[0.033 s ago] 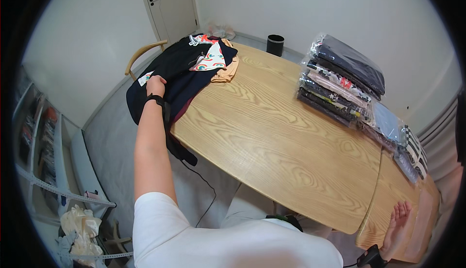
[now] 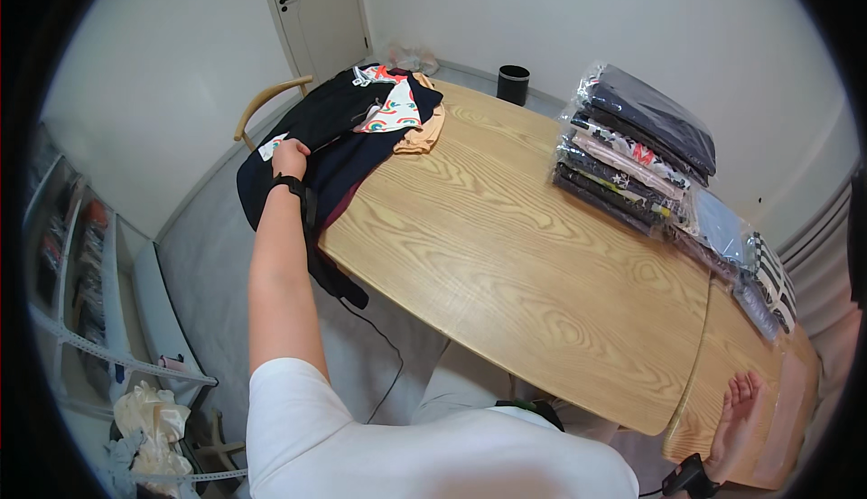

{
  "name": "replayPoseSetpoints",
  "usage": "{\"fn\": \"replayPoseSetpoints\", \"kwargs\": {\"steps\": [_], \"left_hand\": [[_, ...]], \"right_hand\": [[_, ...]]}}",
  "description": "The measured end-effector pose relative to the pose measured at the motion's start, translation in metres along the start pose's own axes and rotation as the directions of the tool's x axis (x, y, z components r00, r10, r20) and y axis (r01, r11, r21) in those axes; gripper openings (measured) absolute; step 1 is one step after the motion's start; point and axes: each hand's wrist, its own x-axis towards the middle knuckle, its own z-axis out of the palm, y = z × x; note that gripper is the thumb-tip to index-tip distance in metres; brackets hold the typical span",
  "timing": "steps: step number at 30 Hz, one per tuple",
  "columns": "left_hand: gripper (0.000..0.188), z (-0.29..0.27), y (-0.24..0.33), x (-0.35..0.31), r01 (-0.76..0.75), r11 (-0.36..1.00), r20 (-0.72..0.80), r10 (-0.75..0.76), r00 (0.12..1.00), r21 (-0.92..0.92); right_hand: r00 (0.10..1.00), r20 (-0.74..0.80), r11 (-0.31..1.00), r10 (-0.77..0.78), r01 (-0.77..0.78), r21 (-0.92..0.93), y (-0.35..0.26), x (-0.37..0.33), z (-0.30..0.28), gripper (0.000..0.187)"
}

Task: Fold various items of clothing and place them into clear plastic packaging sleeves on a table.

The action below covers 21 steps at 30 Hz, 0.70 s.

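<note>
At the table's far left corner lies a heap of clothes. On top is a black garment (image 2: 316, 118), with part of it hanging over the table edge. My left hand (image 2: 289, 158) is closed on this garment, next to a white patch (image 2: 271, 146). Beside it in the heap show a white piece with a rainbow print (image 2: 395, 111), dark navy cloth (image 2: 348, 160) and a peach garment (image 2: 424, 133). Over the near right end of the table, my right hand (image 2: 736, 418) is open, palm up with its fingers slightly curled, holding nothing.
The wooden table (image 2: 506, 255) fills the middle. Folded clothes in clear bags (image 2: 623, 147) are stacked at its right. Behind stands a black bin (image 2: 513, 85). A wooden chair (image 2: 262, 106) is beside the heap, and shelves (image 2: 90, 264) line the left. A cable (image 2: 397, 363) hangs below.
My right hand has shifted very slightly to the left. My left hand stays on the black garment.
</note>
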Motion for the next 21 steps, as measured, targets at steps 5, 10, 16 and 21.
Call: {"fn": "replayPoseSetpoints", "kwargs": {"steps": [5,10,16,21], "left_hand": [[0.007,-0.027,0.062,0.022,-0.148,0.915,-0.084,0.125,0.989,-0.375],[0.006,-0.108,0.185,-0.028,-0.123,0.534,0.007,0.234,0.972,-0.837],[0.009,-0.159,0.297,-0.179,0.132,0.251,0.265,0.627,0.732,-0.959],[0.004,-0.124,0.277,-0.291,0.428,0.454,0.552,0.823,0.136,-0.782]], "right_hand": [[0.987,0.131,0.995,0.088,-0.093,0.03,0.024,-0.001,0.067,0.032],[0.926,0.325,0.968,0.192,-0.234,0.096,0.05,-0.015,0.135,0.022],[0.621,0.596,0.75,0.509,-0.66,0.048,0.118,-0.016,0.219,0.04],[0.386,0.694,0.521,0.608,-0.853,0.018,0.149,-0.02,0.262,0.045]]}}
